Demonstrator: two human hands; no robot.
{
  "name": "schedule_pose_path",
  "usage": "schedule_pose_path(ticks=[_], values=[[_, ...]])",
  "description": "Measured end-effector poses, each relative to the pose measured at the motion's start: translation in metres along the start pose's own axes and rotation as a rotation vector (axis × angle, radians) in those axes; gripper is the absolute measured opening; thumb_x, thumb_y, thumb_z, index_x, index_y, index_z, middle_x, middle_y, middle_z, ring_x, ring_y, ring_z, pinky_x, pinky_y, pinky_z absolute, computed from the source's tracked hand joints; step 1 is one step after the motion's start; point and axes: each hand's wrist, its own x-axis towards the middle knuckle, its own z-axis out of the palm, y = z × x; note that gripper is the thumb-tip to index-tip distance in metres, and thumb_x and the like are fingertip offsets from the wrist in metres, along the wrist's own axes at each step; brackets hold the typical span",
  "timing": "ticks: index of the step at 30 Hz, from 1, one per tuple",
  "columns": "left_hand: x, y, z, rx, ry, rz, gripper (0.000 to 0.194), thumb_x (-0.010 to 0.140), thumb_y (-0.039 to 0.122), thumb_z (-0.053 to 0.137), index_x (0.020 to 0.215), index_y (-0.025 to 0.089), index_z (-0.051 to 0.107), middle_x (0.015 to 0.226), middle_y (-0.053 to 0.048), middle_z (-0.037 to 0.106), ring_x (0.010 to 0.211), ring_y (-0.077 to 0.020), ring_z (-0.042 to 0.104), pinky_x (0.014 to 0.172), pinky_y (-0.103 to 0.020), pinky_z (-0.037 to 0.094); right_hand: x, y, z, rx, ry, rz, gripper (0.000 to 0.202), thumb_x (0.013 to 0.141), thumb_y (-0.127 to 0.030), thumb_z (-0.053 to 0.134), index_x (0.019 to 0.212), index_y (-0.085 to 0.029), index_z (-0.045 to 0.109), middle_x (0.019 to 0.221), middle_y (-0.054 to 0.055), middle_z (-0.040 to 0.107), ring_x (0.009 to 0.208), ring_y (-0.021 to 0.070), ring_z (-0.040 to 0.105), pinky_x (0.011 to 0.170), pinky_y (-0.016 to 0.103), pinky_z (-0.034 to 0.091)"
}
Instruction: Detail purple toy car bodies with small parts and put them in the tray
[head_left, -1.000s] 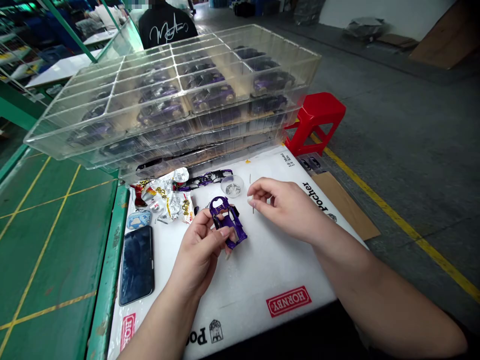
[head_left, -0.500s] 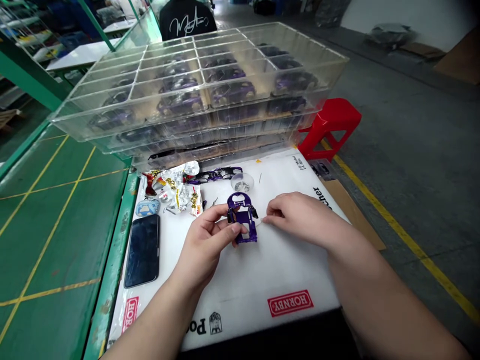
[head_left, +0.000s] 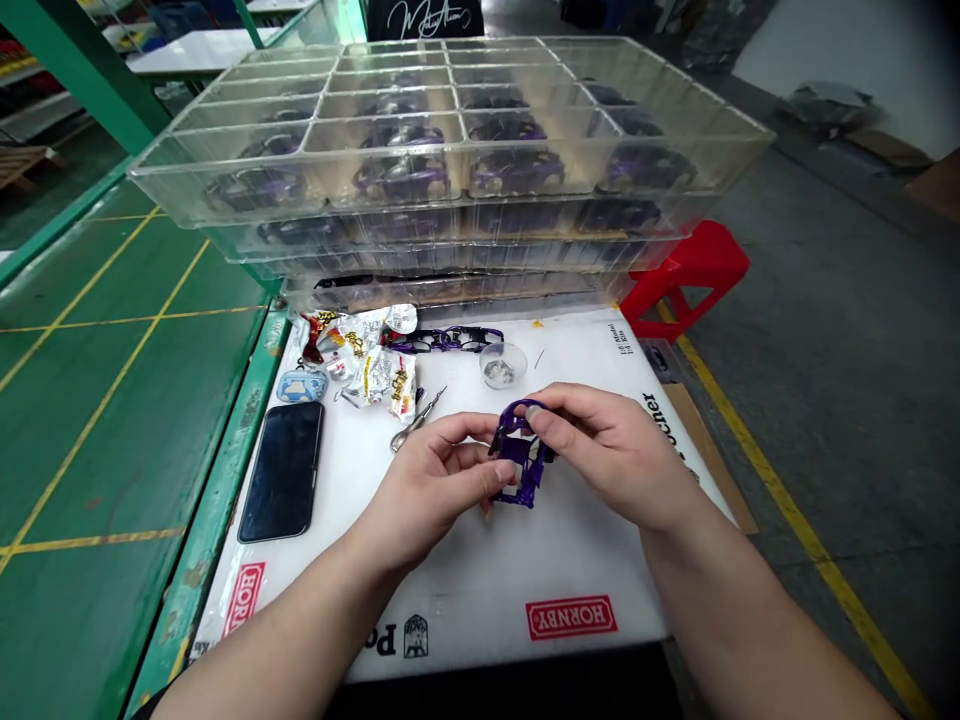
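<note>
A purple toy car body shell (head_left: 529,490) is held up over the white worktop (head_left: 450,580), its windows and openings showing. My left hand (head_left: 442,475) grips its left side, thumb on the near edge and fingers behind. At its far right end my right hand (head_left: 600,440) has closed, thumb and fingers pinching the rim. Just left of the shell lie small metal tweezers or snips (head_left: 416,420); which one I cannot tell. Beyond it stands a small clear cup (head_left: 502,367) with tiny shiny parts inside. More purple and black car shells (head_left: 450,340) lie behind.
Stacked clear compartment trays (head_left: 457,180) full of purple car bodies rise at the back. On the left are a black phone (head_left: 281,470), a blue case (head_left: 301,385) and crumpled snack wrappers (head_left: 367,355). A red stool (head_left: 694,280) stands beyond the right corner.
My right hand has moved from beside the shell onto its far right rim. The shell has turned slightly. The camera view has shifted, and the metal tool is now more visible.
</note>
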Motion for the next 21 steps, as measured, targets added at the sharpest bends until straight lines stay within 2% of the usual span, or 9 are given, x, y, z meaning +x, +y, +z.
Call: schedule_pose_path(ticks=[6, 11, 14, 16, 21], values=[[0.001, 0.0, -0.001, 0.02, 0.025, 0.003, 0.041, 0.086, 0.033, 0.103, 0.119, 0.018, 0.085, 0.085, -0.004, 0.079, 0.071, -0.0112, 0.067, 0.063, -0.019, 0.053, 0.003, 0.002, -0.003, 0.005, 0.108, -0.051, 0.023, 0.109, -0.042, 0.079, 0.099, -0.023, 0.086, 0.093, 0.003, 0.078, 0.086, 0.0173, 0.071, 0.078, 0.028, 0.058], [0.002, -0.001, -0.003, 0.072, 0.066, 0.004, 0.043, 0.085, 0.035, 0.103, 0.119, 0.018, 0.081, 0.095, -0.006, 0.081, 0.079, -0.0136, 0.071, 0.065, -0.02, 0.054, 0.002, 0.004, -0.001, 0.047, 0.167, -0.051, 0.024, 0.108, -0.04, 0.08, 0.092, -0.022, 0.083, 0.082, 0.001, 0.072, 0.069, 0.0133, 0.064, 0.064, 0.026, 0.053], [0.004, 0.0, -0.004, 0.158, 0.138, 0.014, 0.044, 0.085, 0.036, 0.102, 0.119, 0.019, 0.079, 0.095, -0.003, 0.079, 0.079, -0.0125, 0.069, 0.066, -0.02, 0.056, 0.001, 0.011, 0.0, 0.145, 0.25, -0.033, 0.025, 0.108, -0.043, 0.082, 0.096, -0.022, 0.082, 0.079, 0.0, 0.071, 0.061, 0.0118, 0.063, 0.057, 0.025, 0.053], [0.005, 0.0, -0.003, 0.193, 0.17, 0.023, 0.04, 0.088, 0.041, 0.1, 0.113, 0.017, 0.079, 0.089, -0.002, 0.077, 0.075, -0.012, 0.067, 0.064, -0.02, 0.057, 0.001, 0.015, 0.001, 0.198, 0.272, -0.027, 0.025, 0.108, -0.045, 0.083, 0.097, -0.022, 0.082, 0.077, -0.001, 0.071, 0.059, 0.0116, 0.064, 0.057, 0.025, 0.055], [0.006, 0.001, 0.0, 0.114, 0.142, -0.004, 0.042, 0.088, 0.046, 0.098, 0.103, 0.015, 0.076, 0.08, -0.003, 0.076, 0.062, -0.0122, 0.067, 0.056, -0.022, 0.058, 0.004, 0.021, 0.004, 0.318, 0.273, -0.024, 0.022, 0.103, -0.042, 0.09, 0.119, -0.028, 0.083, 0.085, -0.002, 0.071, 0.062, 0.0119, 0.064, 0.054, 0.024, 0.053]])
